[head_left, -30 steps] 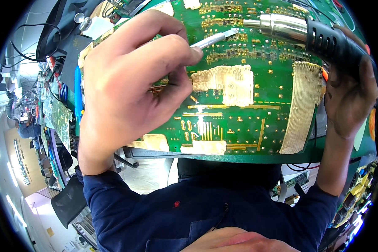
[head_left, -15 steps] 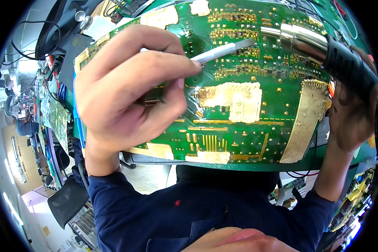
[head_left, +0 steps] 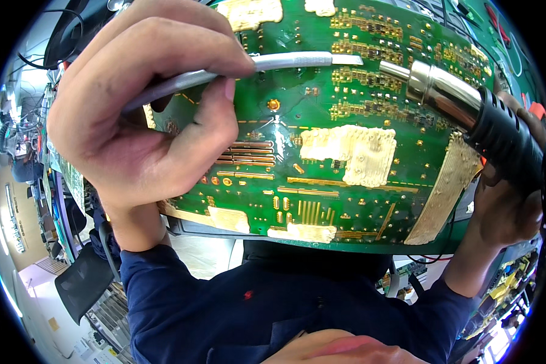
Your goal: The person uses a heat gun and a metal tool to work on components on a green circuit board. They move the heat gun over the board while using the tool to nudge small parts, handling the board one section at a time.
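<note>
My left hand (head_left: 139, 109) is curled around a slim silver blade tool (head_left: 303, 59), held nearly horizontal over a large green circuit board (head_left: 297, 91) with gold contacts and component rows. The blade's tip lies over an upper component row. My right hand (head_left: 506, 206) grips a hot-air handpiece (head_left: 443, 91) with a black ribbed handle and steel nozzle, whose narrow end points left, just right of the blade's tip. Cream ridged patches (head_left: 367, 155) cover parts of the board, including a long strip (head_left: 440, 185) at its right.
A black mesh chair (head_left: 82, 279) stands at lower left. Cluttered shelves and equipment (head_left: 21, 139) line the far left. Cables (head_left: 506, 51) lie on the green mat at upper right, and more circuit boards (head_left: 509, 273) are piled at lower right.
My left hand has moved up and left, and the blade now lies flatter. The handpiece nozzle has moved down and slightly right. The board appears shifted down and right in the view.
</note>
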`<state>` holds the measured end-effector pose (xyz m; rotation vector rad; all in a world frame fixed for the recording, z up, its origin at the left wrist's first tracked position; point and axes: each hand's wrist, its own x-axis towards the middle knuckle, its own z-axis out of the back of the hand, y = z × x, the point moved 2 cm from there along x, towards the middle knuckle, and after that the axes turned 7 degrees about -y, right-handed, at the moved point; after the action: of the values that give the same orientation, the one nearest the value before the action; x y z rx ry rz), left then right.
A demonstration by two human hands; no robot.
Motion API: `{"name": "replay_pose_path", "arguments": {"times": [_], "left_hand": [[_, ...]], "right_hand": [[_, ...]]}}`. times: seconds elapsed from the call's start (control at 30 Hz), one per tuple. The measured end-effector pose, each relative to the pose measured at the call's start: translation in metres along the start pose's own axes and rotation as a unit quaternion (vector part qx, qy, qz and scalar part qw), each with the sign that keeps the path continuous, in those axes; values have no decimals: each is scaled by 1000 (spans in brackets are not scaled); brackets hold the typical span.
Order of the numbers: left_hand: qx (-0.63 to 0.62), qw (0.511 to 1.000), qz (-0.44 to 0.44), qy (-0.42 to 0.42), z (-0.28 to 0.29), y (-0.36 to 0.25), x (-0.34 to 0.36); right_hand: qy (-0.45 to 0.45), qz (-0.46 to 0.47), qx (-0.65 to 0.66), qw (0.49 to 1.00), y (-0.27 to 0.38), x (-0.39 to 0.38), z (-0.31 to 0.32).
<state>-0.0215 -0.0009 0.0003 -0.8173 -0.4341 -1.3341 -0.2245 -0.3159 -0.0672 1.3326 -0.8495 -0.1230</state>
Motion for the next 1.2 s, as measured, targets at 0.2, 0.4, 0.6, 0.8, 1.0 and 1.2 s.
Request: {"name": "replay_pose_path", "arguments": {"times": [0.2,0.4,0.6,0.8,1.0,1.2], "left_hand": [[13,999,-4,37,2,1,3],[4,997,-14,77,4,5,5],[-48,994,25,96,10,13,2],[-61,993,27,99,11,17,0],[-71,992,21,104,12,19,2],[-82,993,10,84,9,23,7]], "right_hand": [[55,36,-128,990,7,-1,-14],[22,0,-82,996,6,-3,-18],[-52,-36,16,998,3,-9,-27],[-67,-21,52,996,-5,-3,-9],[13,-34,75,997,-5,0,-5],[70,-90,54,992,2,4,-10]]}}
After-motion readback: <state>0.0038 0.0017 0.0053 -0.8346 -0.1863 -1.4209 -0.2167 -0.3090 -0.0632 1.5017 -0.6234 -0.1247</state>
